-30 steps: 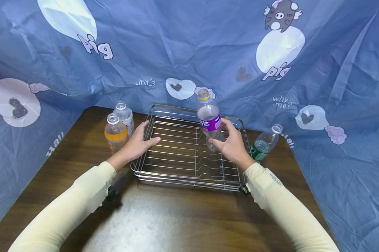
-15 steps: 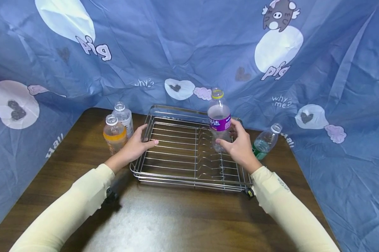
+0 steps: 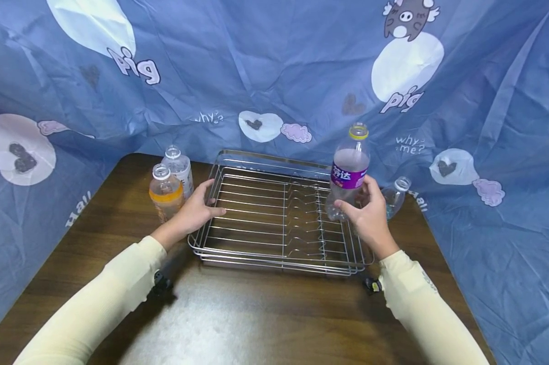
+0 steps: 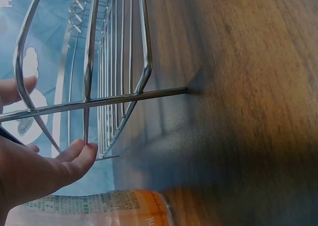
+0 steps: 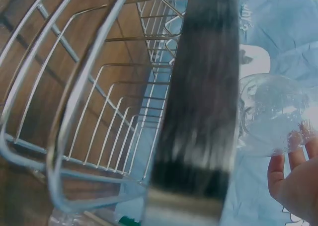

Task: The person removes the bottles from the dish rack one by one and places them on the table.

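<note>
A clear plastic bottle (image 3: 349,175) with a purple label and a yellow neck ring is upright above the right side of the metal dish rack (image 3: 274,257). My right hand (image 3: 371,215) grips its lower part, thumb toward the front; its clear base (image 5: 273,114) shows in the right wrist view. My left hand (image 3: 193,210) holds the rack's left side, with the thumb reaching over the inside. In the left wrist view, fingertips (image 4: 84,154) touch a wire of the rack. The purple-label bottle has no cap.
Left of the rack stand an orange-label bottle (image 3: 166,194) and a clear bottle with a white label (image 3: 183,172). Another bottle (image 3: 396,195) stands at the right, partly behind my right hand. A blue printed cloth (image 3: 274,76) hangs behind the wooden table (image 3: 256,314).
My right hand has carried the purple-label bottle to the right, from over the rack's middle-right to its right side. The left hand has stayed almost still at the rack.
</note>
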Demonstrator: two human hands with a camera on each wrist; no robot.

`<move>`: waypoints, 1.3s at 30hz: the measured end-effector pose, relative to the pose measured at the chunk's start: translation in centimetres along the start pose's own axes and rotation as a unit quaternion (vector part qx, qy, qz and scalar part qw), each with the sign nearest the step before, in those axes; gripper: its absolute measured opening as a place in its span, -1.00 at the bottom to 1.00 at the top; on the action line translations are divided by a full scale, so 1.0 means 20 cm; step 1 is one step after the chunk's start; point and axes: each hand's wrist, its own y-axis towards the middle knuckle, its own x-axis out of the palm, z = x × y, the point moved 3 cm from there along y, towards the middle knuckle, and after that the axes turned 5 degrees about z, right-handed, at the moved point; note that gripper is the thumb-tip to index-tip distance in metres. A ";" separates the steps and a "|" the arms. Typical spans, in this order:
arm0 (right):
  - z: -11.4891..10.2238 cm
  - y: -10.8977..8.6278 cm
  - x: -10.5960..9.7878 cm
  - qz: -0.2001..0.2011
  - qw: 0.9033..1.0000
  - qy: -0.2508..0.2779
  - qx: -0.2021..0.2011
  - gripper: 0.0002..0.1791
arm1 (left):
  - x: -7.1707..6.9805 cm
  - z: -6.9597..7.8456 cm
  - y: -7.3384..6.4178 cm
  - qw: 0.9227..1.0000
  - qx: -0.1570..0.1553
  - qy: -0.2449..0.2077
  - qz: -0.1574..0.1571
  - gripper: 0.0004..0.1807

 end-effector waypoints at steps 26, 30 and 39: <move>0.10 -0.15 -0.20 0.075 0.996 0.043 0.013 -0.32 | -0.01 -0.01 -0.02 0.992 -0.008 -0.123 0.004 0.04; 0.11 -0.17 -0.21 0.077 0.996 0.044 0.015 -0.31 | -0.01 -0.04 -0.03 0.988 -0.007 -0.154 -0.005 0.08; 0.14 -0.20 -0.23 0.088 0.995 0.042 0.020 -0.32 | 0.00 -0.06 -0.06 0.980 -0.041 -0.196 -0.005 -0.01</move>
